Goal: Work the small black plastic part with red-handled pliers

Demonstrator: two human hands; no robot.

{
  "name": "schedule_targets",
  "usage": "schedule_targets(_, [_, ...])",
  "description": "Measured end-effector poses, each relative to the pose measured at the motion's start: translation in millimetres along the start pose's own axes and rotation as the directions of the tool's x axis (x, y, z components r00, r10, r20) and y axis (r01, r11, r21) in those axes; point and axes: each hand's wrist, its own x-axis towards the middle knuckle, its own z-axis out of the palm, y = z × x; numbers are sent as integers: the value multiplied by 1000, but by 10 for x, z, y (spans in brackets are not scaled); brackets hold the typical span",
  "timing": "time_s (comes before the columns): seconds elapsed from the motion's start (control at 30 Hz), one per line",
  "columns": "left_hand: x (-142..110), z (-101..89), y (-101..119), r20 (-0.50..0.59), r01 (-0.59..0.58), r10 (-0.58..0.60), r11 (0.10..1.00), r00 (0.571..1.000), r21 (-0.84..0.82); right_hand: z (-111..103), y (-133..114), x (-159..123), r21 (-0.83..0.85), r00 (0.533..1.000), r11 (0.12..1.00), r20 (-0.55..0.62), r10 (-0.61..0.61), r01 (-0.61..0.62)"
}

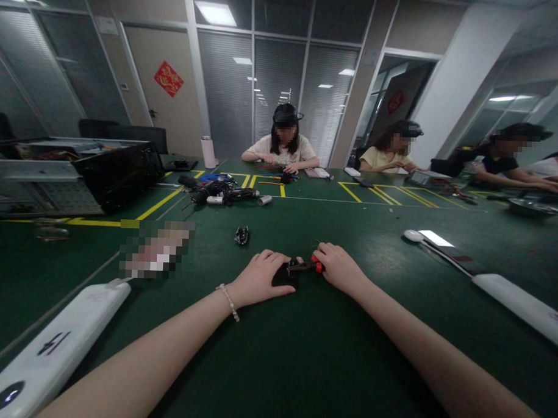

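In front of me, my left hand [261,278] is closed around a small black part [284,277] low over the green table, thumb on the near side and fingers on the far side. My right hand [338,267] grips a pair of pliers [307,266] with red handles. The dark jaws point left and meet the black part's right end; whether they pinch anything there is too small to tell. A small dark component [242,235] with metal bits lies on the table beyond my left hand.
An opened computer case [46,176] stands at the left. Bundled cables [222,190] lie farther back. White battery packs [54,353] flank my arms, the right one [518,299] wired. A pink bottle [208,153] and metal bowl [533,208] stand farther off. Several people [281,145] sit opposite.
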Motion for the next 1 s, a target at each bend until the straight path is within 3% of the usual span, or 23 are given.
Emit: schedule_targets(1.0, [-4, 31, -33, -4, -4, 4, 1000, 1000, 5, 18, 14, 0, 5, 1000, 1000, 4, 1, -1])
